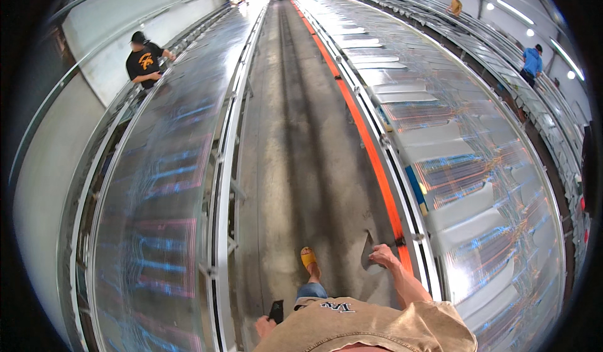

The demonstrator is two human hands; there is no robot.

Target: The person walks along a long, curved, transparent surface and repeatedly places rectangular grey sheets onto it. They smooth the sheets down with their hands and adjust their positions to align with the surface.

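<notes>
My right hand [383,256] is closed on a thin, dark grey piece with a pointed upper end [367,254]. It hangs beside the orange strip of the right-hand table, over the aisle floor. What the piece is made of I cannot make out. Low in the picture, next to the hem of my tan shirt, my left hand [264,327] grips a small, flat black object [276,312]. Its kind does not show, and part of it is covered by the hand and shirt. Neither hand touches a table.
Long tables flank the aisle [286,182]. The left table [169,201] bears a glossy clear sheet; on the right table [440,141] lie grey pieces under a similar film. An orange strip [370,148] follows its rail. People stand at far left [146,60] and far right [532,63].
</notes>
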